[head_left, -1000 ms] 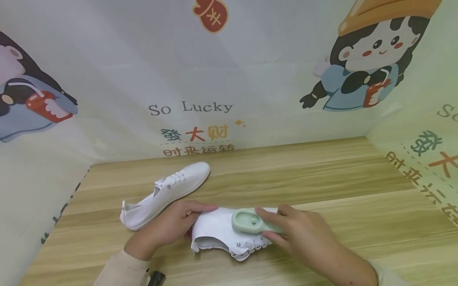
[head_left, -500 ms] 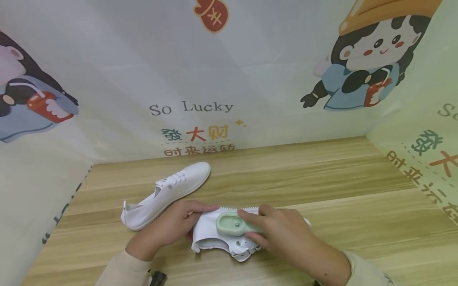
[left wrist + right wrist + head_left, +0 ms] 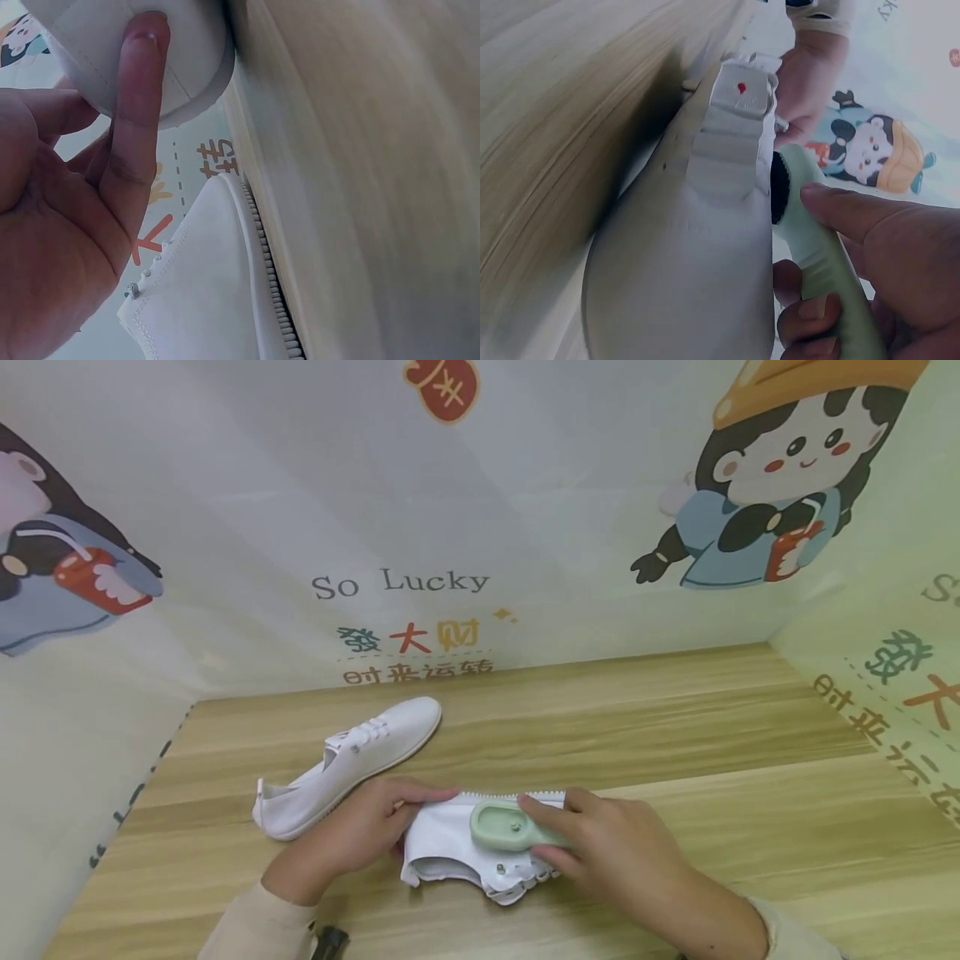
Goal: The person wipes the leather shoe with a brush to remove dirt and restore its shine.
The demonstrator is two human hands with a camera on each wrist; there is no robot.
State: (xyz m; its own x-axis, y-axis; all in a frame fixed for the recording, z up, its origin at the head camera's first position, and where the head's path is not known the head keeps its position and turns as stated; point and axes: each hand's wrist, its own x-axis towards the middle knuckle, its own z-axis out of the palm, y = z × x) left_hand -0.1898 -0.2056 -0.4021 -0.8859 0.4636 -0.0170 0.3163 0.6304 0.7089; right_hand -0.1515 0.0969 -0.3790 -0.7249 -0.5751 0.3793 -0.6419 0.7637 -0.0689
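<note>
A white lace-up shoe lies on its side on the table, its sole edge facing away. My left hand holds it by the heel; in the left wrist view a finger lies along the heel's back. My right hand grips the handle of a pale green shoe brush, its head against the shoe's upper side. Dark bristles show between the brush and the shoe in the right wrist view. The right hand covers the toe in the head view.
The matching white shoe stands upright behind my left hand, toe pointing to the back right. A small black object shows by the left sleeve. Printed cloth walls border the wood-grain table at the back and sides.
The right hand slid the brush left along the shoe towards the heel, then a little back right. The left hand and both shoes have stayed nearly still.
</note>
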